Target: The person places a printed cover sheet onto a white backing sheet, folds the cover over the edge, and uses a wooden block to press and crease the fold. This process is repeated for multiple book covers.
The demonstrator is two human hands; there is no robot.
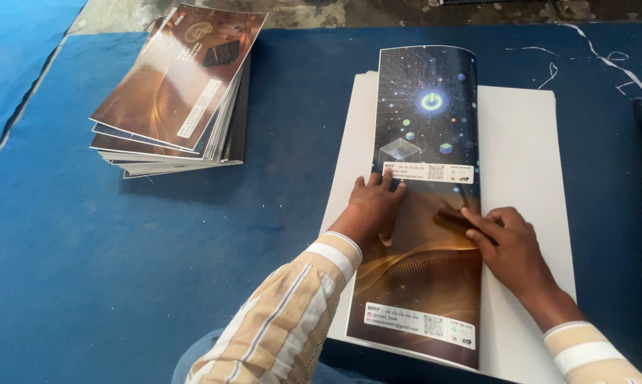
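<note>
Printed cover sheet [424, 178], long and glossy, lies lengthwise on a white board [527, 178] that rests on the blue cloth surface [122, 249]; its near half is brown and gold, its far half dark blue with a glowing ring, and its far end curls up off the board; nearest the camera, striped sleeves [292, 320] run out of the bottom edge, so both arms are cut off; the left hand [373, 208] presses flat on the sheet's left part, fingers spread and holding nothing; the right hand [509, 242] rests at the sheet's right edge, fingers pressing a small dark tool [455, 217] whose shape is hard to make out beneath them; farther off to the left, a fanned stack of similar covers [175, 99] sits well apart; loose white threads [605, 60] lie at the far right.
</note>
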